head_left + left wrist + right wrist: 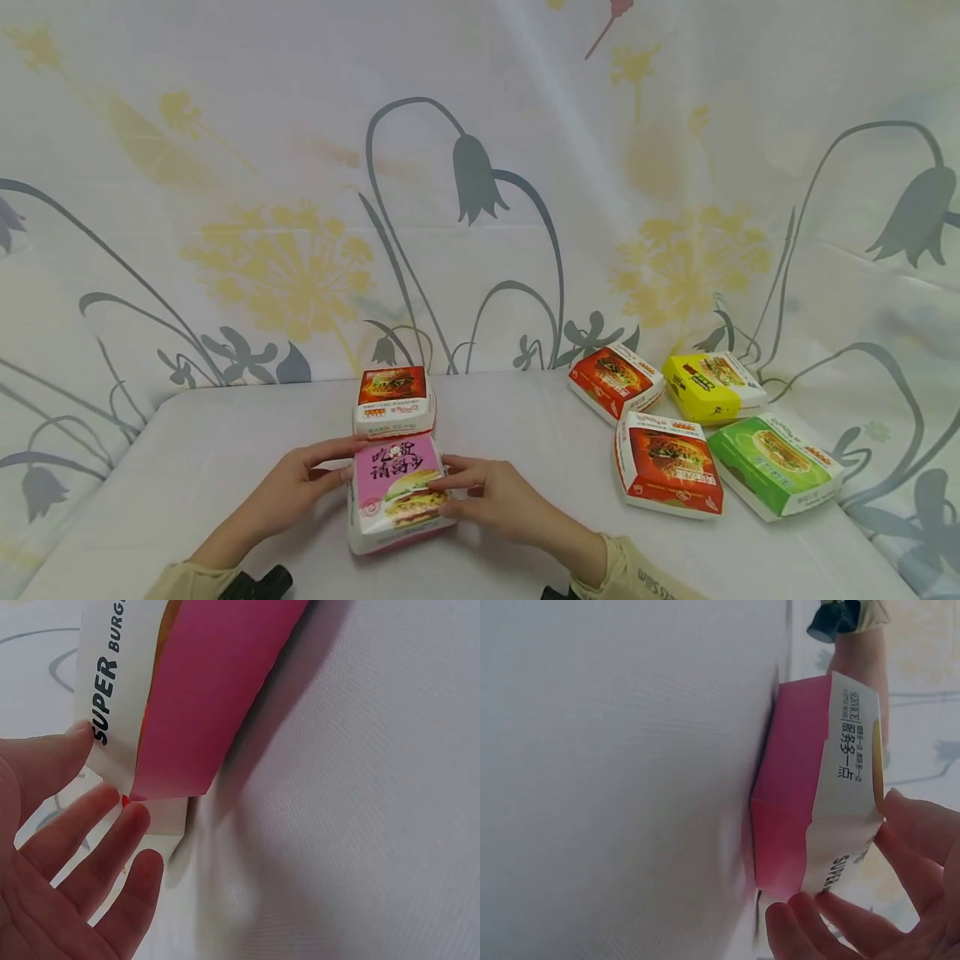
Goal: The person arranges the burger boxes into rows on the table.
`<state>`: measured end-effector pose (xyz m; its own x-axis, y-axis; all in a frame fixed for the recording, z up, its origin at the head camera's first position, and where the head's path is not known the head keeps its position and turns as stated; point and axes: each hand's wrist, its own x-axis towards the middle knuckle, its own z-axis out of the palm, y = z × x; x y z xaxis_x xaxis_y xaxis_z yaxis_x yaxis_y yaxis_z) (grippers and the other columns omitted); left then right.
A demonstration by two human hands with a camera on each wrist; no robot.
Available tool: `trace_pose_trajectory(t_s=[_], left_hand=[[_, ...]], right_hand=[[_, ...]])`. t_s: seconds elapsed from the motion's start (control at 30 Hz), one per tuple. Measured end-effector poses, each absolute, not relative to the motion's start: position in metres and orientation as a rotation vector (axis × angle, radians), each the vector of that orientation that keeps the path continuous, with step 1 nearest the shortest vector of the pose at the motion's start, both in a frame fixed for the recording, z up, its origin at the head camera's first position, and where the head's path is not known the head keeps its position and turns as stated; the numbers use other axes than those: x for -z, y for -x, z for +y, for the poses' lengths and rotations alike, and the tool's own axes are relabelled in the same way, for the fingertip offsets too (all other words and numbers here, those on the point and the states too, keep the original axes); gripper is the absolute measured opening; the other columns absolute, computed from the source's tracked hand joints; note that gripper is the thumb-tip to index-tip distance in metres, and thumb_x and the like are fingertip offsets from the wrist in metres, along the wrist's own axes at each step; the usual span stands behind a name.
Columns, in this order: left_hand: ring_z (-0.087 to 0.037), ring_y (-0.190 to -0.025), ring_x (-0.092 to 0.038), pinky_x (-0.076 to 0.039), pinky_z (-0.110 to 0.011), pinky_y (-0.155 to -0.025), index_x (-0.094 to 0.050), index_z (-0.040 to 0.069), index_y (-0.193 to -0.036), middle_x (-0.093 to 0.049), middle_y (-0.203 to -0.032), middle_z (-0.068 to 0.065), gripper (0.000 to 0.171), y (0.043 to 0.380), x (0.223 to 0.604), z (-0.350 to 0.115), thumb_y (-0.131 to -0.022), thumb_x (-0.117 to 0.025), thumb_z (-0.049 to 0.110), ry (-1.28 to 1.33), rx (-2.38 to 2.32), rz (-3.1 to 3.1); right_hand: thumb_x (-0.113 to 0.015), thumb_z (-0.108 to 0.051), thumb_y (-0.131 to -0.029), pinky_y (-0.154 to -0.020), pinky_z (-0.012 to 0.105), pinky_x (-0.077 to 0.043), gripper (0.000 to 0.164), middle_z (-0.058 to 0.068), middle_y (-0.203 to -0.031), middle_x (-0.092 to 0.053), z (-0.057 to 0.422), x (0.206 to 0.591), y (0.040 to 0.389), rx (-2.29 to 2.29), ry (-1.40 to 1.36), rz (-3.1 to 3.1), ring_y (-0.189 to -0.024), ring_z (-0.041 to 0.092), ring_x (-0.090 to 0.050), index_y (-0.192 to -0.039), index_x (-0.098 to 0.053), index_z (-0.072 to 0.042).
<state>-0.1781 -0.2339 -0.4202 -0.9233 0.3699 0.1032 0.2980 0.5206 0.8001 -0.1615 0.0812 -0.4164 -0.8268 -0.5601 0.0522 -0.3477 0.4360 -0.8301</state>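
Note:
A pink and white burger box (372, 486) with a burger picture on its lid sits at the front of the table, between both hands. My left hand (288, 492) is at its left side; in the left wrist view the thumb touches the white "SUPER BURGER" panel and the other fingers are spread, loosely bent, near a corner. From the right, my right hand (504, 502) touches the lid's edge and side. The right wrist view shows its thumb at the upper edge and its fingertips (784, 919) by a corner. Directly behind stands a red and white burger box (393, 396).
Toward the right are two more red burger boxes (617, 379) (670, 467), a yellow one (712, 387) and a green one (776, 467), grouped close together. A white cloth covers the table (525, 425). Behind it hangs a flower-patterned curtain (480, 275).

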Motion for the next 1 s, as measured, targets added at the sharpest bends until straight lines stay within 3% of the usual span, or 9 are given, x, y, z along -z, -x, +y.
trace_pose_trajectory(t_s=[0.27,0.53,0.77,1.0], left_hand=[[-0.035,-0.135,-0.045,-0.053,-0.030,-0.090,-0.066,0.015,-0.132,-0.057,-0.141,-0.005,0.035,0.181,0.421,-0.236,-0.097,-0.065,0.021,-0.600,-1.406,2.681],[-0.038,-0.134,-0.046,-0.049,-0.049,-0.097,-0.061,0.008,-0.137,-0.058,-0.138,-0.013,0.041,0.181,0.421,-0.236,-0.100,-0.062,0.024,-0.529,-1.411,2.656],[-0.035,-0.126,-0.052,-0.052,-0.029,-0.090,-0.055,0.006,-0.141,-0.055,-0.140,-0.018,0.054,0.180,0.418,-0.232,-0.093,-0.070,0.025,-0.466,-1.399,2.596],[-0.034,-0.121,-0.051,-0.050,-0.038,-0.093,-0.055,0.012,-0.141,-0.051,-0.142,-0.016,0.061,0.177,0.419,-0.231,-0.086,-0.078,0.027,-0.508,-1.409,2.559]], right_hand=[[-0.076,-0.028,-0.088,-0.090,0.033,-0.053,0.035,0.003,-0.144,-0.054,0.075,0.416,0.155,1.327,0.746,2.490,-0.132,0.028,-0.050,-0.123,-0.074,-0.022],[-0.079,-0.026,-0.086,-0.088,0.037,-0.054,0.043,0.005,-0.143,-0.055,0.063,0.417,0.144,1.394,0.644,2.536,-0.132,0.029,-0.050,-0.128,-0.071,-0.023],[-0.081,-0.027,-0.084,-0.089,0.043,-0.055,0.049,0.013,-0.147,-0.050,0.057,0.419,0.139,1.452,0.655,2.526,-0.131,0.035,-0.050,-0.130,-0.068,-0.020],[-0.082,-0.028,-0.083,-0.090,0.043,-0.054,0.050,0.012,-0.148,-0.050,0.054,0.420,0.139,1.470,0.663,2.491,-0.133,0.035,-0.047,-0.131,-0.068,-0.020]])
